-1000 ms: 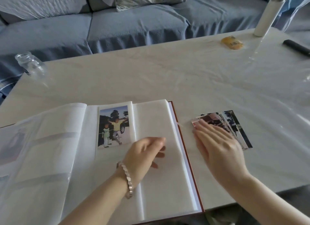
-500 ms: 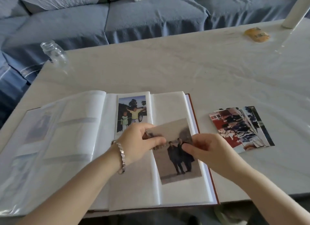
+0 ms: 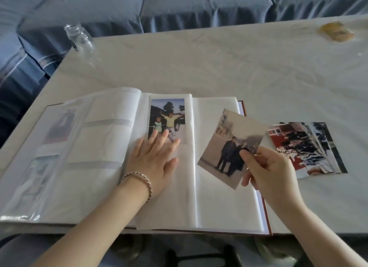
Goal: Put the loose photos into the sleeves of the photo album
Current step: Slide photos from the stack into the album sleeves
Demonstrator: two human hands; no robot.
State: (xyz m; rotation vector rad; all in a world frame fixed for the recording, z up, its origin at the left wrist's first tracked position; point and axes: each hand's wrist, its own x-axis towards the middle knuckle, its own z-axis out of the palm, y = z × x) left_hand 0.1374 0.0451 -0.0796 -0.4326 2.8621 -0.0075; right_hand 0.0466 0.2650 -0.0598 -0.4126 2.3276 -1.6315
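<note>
Photo album [image 3: 217, 197] lies open on the counter [image 3: 219, 67]. Left hand [image 3: 154, 163] rests flat on the page, fingers straight, tips touching a sleeved photo [image 3: 167, 115]. Right hand [image 3: 266, 171] pinches a loose photo [image 3: 229, 145] above the right page, tilted. Photo stack [image 3: 310, 147] lies on the counter just right of the album.

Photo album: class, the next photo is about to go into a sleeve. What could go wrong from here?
1. The right hand pinches the held photo by one edge only, and it hangs tilted over the album; a corner may catch or bend at the sleeve mouth.
2. Its thumb lies on the printed face and may smudge it.
3. The left hand rests flat with its fingers on the sleeved photo and might shift that print.
</note>
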